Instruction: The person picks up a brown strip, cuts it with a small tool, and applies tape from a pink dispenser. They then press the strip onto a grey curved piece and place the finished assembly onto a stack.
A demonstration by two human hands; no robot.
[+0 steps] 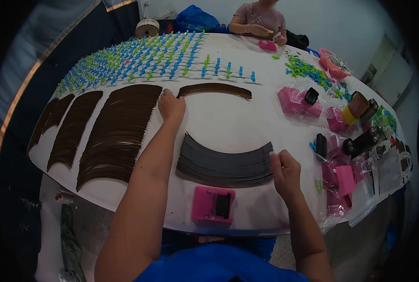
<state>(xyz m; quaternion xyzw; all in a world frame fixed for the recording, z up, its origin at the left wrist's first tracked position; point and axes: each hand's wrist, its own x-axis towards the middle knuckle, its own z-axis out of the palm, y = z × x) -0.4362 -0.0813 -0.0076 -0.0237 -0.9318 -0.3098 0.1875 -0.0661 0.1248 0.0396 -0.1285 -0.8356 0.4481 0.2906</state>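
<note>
My left hand (171, 105) reaches far over the table with its fingers closed. It is between the upper right corner of a wide row of brown curved strips (120, 124) and the left end of a small brown bundle (214, 89). What its fingers hold, if anything, is hidden. Closed in a pinch, my right hand (287, 170) is beside the right end of a stack of dark grey curved strips (226, 163); I cannot make out anything in its grip. Close to my body lies a pink holder (201, 207) with a black piece in it.
Rows of blue and green clips (139, 58) cover the far left. At right are bagged pink blocks (296, 101), black rollers (363, 140), loose clips (308, 70) and a pink basket (334, 66). Narrower brown rows (75, 127) lie at left. Another person (261, 21) sits across.
</note>
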